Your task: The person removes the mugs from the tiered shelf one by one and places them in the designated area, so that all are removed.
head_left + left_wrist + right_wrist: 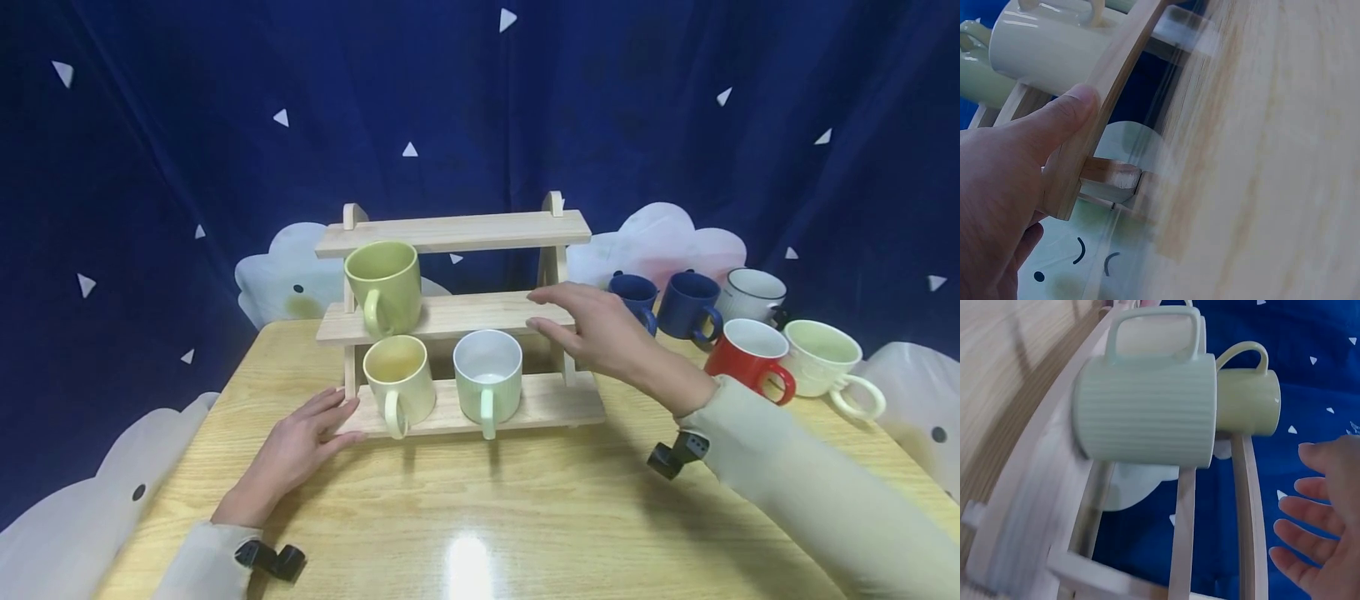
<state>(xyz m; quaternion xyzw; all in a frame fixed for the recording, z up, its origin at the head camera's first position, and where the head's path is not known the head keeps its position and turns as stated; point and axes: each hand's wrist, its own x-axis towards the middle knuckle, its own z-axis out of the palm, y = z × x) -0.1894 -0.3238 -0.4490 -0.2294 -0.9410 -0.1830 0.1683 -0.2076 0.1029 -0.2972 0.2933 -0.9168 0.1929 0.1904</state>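
A three-tier wooden rack [457, 233] stands on the table. An olive-green mug [384, 285] sits on its middle shelf. A pale yellow mug [399, 383] and a ribbed mint mug [487, 377] [1147, 412] sit on the bottom shelf. My left hand [300, 446] lies flat on the table, its fingers touching the bottom shelf's left end [1079, 169]. My right hand [600, 329] [1329, 537] hovers open by the right end of the middle shelf, holding nothing.
To the right of the rack stand two navy mugs [686, 304], a white mug [753, 293], a red mug [746, 354] and a cream mug [825, 358]. The wooden table [480, 517] has a blue curtain and white cloud cut-outs behind it.
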